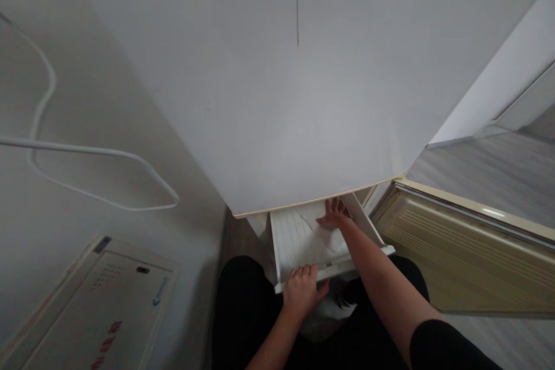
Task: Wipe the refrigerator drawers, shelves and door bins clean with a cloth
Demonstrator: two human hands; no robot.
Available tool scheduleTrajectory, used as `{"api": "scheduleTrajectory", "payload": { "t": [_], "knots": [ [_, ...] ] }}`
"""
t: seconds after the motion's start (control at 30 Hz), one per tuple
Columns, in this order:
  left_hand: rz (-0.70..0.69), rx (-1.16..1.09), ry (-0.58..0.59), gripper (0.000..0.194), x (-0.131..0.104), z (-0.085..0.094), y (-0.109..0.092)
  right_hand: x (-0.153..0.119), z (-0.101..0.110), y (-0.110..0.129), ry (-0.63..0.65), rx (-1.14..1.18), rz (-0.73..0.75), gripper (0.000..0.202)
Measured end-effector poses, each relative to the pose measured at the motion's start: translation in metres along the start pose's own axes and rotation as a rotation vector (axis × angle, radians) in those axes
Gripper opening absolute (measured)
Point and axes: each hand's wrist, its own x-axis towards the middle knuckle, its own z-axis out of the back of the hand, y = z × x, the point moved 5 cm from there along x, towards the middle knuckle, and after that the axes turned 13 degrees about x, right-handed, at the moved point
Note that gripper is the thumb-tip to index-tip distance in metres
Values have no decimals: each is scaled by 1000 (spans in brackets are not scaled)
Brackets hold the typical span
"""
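A white drawer (286,243) is pulled out from under a large white cabinet front (277,98). Its ribbed floor carries a flat white sheet (323,237). My left hand (303,289) grips the drawer's front edge, fingers curled over the rim. My right hand (333,214) reaches deep inside, palm down and fingers spread on the white sheet near the back.
A white cable (87,153) loops across the wall at left. Below it sits a white panel with red lettering (104,306). A beige slatted door (459,248) stands open at right over grey wood-look flooring (489,162). My black-clad legs (247,312) are below the drawer.
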Motion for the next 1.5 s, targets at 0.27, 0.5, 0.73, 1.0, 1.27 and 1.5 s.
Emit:
{"api": "scheduleTrajectory", "payload": {
  "t": [0.27,0.5,0.73,1.0,1.27,1.5],
  "knots": [
    [-2,28,113,38,2,2,-2,-34,-60,107,134,-57,161,148],
    [-8,31,99,34,2,4,-1,-51,-78,123,236,-117,460,139],
    [9,8,5,33,0,4,0,-39,-28,26,219,-135,220,141],
    [-28,111,0,41,0,5,-3,-37,-21,-24,209,-144,-48,171],
    [-35,151,-21,36,0,4,-2,-71,-17,-2,235,-129,-190,179],
    [-35,106,-31,34,-1,5,-1,-83,-18,0,207,-141,-363,168]
  ]
}}
